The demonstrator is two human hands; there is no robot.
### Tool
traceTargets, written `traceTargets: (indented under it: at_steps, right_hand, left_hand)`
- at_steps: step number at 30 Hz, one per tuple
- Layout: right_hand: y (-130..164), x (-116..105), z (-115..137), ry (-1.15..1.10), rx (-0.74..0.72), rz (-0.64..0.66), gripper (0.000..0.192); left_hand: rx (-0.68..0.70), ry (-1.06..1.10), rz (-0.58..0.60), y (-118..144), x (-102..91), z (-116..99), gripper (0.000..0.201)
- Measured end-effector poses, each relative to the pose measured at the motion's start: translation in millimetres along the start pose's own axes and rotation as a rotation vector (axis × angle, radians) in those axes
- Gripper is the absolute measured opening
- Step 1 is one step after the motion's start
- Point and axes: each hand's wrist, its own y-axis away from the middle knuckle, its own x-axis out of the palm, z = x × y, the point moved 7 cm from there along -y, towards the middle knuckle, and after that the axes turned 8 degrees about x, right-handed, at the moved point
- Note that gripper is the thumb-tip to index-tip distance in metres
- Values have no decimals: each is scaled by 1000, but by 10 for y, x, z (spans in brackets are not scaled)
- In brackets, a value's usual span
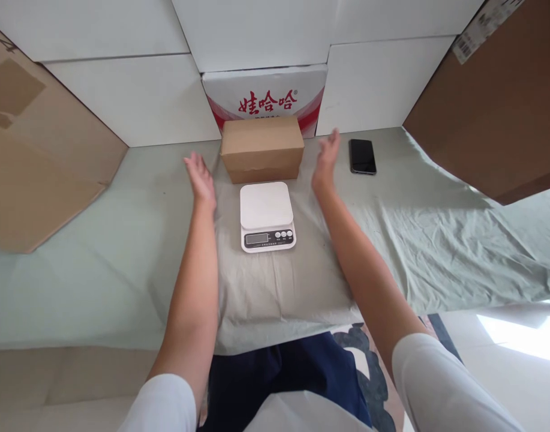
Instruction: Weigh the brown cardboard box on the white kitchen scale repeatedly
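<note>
A small brown cardboard box (263, 150) sits on the cloth, and directly in front of it lies a white digital kitchen scale (266, 207) with a blank-looking display and round buttons. My left hand (200, 178) is raised to the left of the box, fingers stretched out and slightly blurred, holding nothing. On the other side, my right hand (325, 161) stands upright with its fingers extended, also without anything in it. Both hands are apart from the box and the scale.
A black smartphone (362, 156) lies right of my right hand. Behind the small box stands a white carton with red lettering (279, 84) between white panels (135, 99). Large brown cardboard sheets or boxes flank the left (45, 156) and right (495, 108). Green-grey cloth (279, 288) covers the table.
</note>
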Motion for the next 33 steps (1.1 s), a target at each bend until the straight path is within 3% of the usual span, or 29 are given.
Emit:
traceTargets:
  at_steps: [2, 4, 6, 8, 11, 14, 19, 26, 33]
  right_hand:
    - [-232, -491, 198, -92, -3, -202, 63]
    - [-447, -904, 343, -137, -44, -233, 60]
    - [-610, -1228, 322, -114, -56, -228, 60]
    - [-709, -1353, 175, -18, -70, -140, 68]
    - [-714, -1428, -212, -69, 24, -226, 65]
    - [-613, -1311, -455, -109, 82, -319, 57]
    - [-447, -986, -526, -24, 133, -283, 56]
    - [-262, -659, -473, 27, 155, -132, 66]
    - [-20, -153, -513, 1, 322, 136, 82]
  left_hand:
    - [4, -6, 38, -111, -300, -68, 118]
    - [14, 5, 35, -186, -586, -138, 117]
    - [34, 13, 8, -210, -780, -200, 119]
    - [44, 9, -11, -194, -838, -239, 120]
    - [24, -7, -18, -154, -745, -238, 121]
    - [-16, -30, 6, -127, -592, -191, 115]
    - [-12, -75, -7, -75, -478, -133, 118]
    - [-62, -99, 16, -45, -290, -83, 105]
    - [-86, -103, 117, 229, 218, -52, 95]
